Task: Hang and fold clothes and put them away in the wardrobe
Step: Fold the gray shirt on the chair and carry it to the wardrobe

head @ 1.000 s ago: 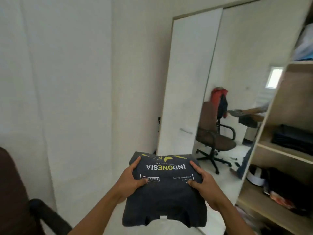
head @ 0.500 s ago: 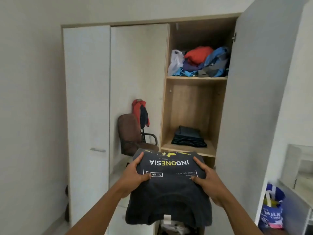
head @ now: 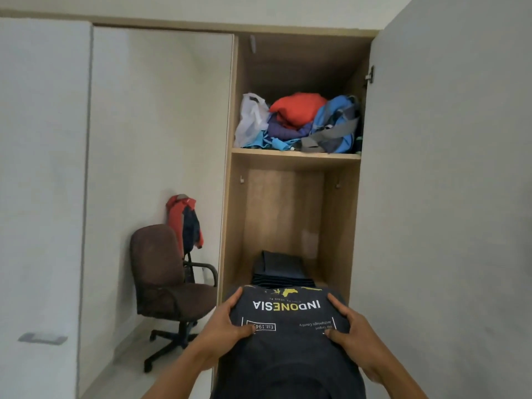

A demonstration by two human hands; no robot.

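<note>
Both hands, left (head: 221, 323) and right (head: 355, 334), grip the folded shirt (head: 288, 349); best kept level and slid squarely onto the dark stack (head: 280, 269).

The folded dark T-shirt (head: 288, 349) bears the word INDONESIA in large capitals, upside down to the camera (the letters ONE are yellow, the rest white). Nearer the camera, a small box reads "Est. 194", its last digit hidden under the thumb of the left hand (head: 221, 326). A fine line beside the box reads "Archipelagic Country".
</note>
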